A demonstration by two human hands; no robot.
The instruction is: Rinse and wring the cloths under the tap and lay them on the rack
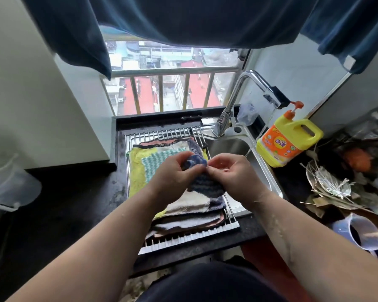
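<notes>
Both hands hold a small blue knitted cloth [205, 184] above the metal roll-up rack [183, 238]. My left hand [175, 171] grips its upper corner and my right hand [229, 173] pinches its top edge, so it hangs between them. Several cloths lie spread on the rack beneath: a yellow one [136, 168], a teal-and-white knitted one [153, 164], and striped cream, brown and dark blue ones [188, 216]. The steel tap [247, 92] arches over the sink [229, 147] to the right, and a thin stream of water runs from its spout.
A yellow detergent bottle [288, 140] with an orange pump stands on the sink's right rim. Plant scraps and dishes [336, 186] clutter the right counter beside a plastic jug [358, 232]. A clear jug [11, 184] sits left. Dark curtains [183, 18] hang above the window railing.
</notes>
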